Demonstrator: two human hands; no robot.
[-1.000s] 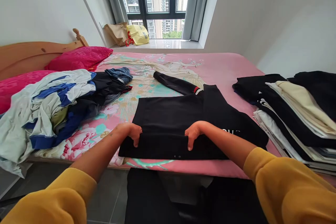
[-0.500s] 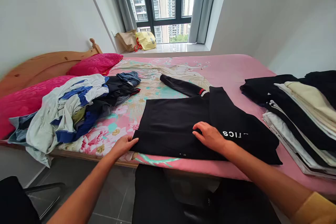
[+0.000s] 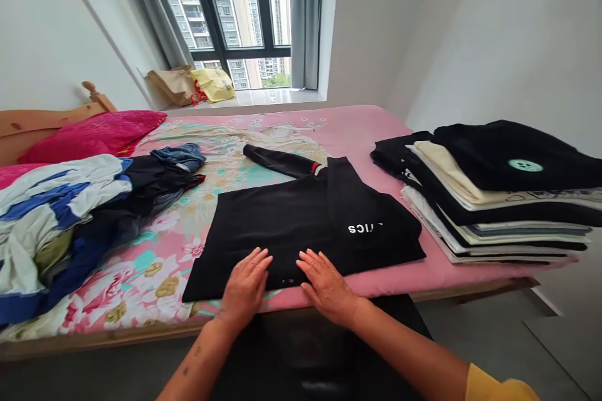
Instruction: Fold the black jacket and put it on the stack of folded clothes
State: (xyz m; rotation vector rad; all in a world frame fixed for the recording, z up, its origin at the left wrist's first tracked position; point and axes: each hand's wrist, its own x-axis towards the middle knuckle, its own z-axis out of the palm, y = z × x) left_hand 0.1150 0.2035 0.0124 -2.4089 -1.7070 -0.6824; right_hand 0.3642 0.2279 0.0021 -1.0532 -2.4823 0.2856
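Observation:
A black long-sleeved top [image 3: 277, 213] lies partly folded near the bed's front edge, with white letters upside down on its right part. One sleeve, with a red and white band, sticks out toward the back. My left hand [image 3: 247, 285] rests at the top's near edge, left of its middle, fingers stretched and nothing held. Close by on the right, my right hand [image 3: 329, 285] lies at the same edge with its fingers stretched out flat. Both palms face down, hidden from me.
A heap of loose clothes [image 3: 70, 219] is on the left, before a dark pink pillow [image 3: 98, 135]. To the right stands a stack of folded clothes [image 3: 498, 200], a black one on top. Paper bag [image 3: 172, 86] and yellow bag [image 3: 214, 84] sit on the windowsill.
My view has turned right. My left hand has left the top's left corner and moved toward its middle; my right hand has come down to the near edge beside it.

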